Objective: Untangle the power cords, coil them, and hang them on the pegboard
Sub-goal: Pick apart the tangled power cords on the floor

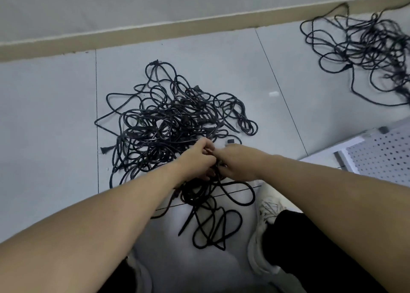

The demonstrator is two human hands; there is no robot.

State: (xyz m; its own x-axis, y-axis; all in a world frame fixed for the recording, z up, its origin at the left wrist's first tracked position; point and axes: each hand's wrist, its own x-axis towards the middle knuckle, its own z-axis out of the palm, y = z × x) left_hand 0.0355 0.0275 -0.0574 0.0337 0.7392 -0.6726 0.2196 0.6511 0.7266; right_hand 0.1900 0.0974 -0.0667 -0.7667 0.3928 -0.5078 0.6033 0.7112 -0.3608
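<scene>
Head view. No brand, label or readable writing on anything in frame.

Large tangled heap of black rubber-sheathed power cords (175,124) lies on the pale grey tiled floor (44,115), centre frame. Several moulded plugs show at its edges: one at the top of the heap, one at lower left, one just beyond the hands. Loops spill outward on all sides, and a looser run of cord trails toward the camera, ending between the person's feet.

Left hand (197,159) and right hand (235,161) meet at the near edge of the heap, touching or nearly so. Left fingers are curled and pinch a strand of cord. Right fingers are curled downward around cord at the same spot; the exact grip is partly hidden by the knuckles and by motion blur.

Second, smaller tangle of black cords (366,48) lies at upper right, well apart from the first and blurred.

White perforated metal pegboard (381,153) lies flat at the right edge, near the right forearm; a small dark block sits at its upper corner.

Edges: a tan skirting strip (155,32) runs along the base of the grey wall beyond the heap. Bare tile between heap and skirting, to the left of the heap, and between the two tangles. Small white scrap (274,93) on the tile right of the heap.

White laced trainer (264,232) and black trouser leg at lower right, just beside the trailing cord.
</scene>
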